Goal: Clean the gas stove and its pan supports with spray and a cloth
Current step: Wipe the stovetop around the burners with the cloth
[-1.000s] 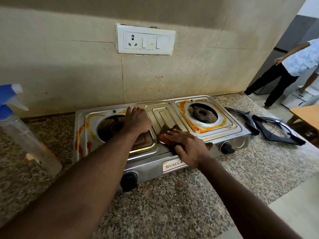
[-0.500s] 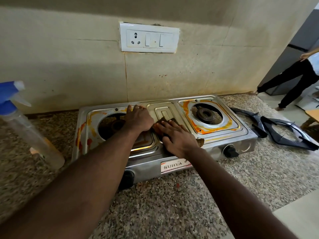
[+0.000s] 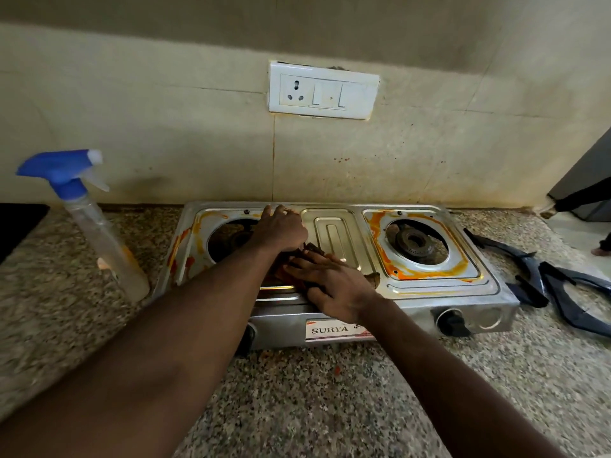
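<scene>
Both bare arms are stretched forward and angled toward each other. The left hand [image 3: 281, 228] is laid palm down, fingers reaching away. The right hand [image 3: 334, 285] is held flat, palm down, just beside the left wrist, with straight fingers pointed leftward.

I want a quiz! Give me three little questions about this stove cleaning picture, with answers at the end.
1. True or false: the spray bottle stands on the counter to the left of the stove.
2. The left hand rests by the left burner. What does the right hand press on the stove? A: a cloth. B: a spoon. C: a cup.
3. Fill in: the black pan supports lie on the counter to the ____ of the stove.
Key: 1 true; 2 A; 3 right.
</scene>
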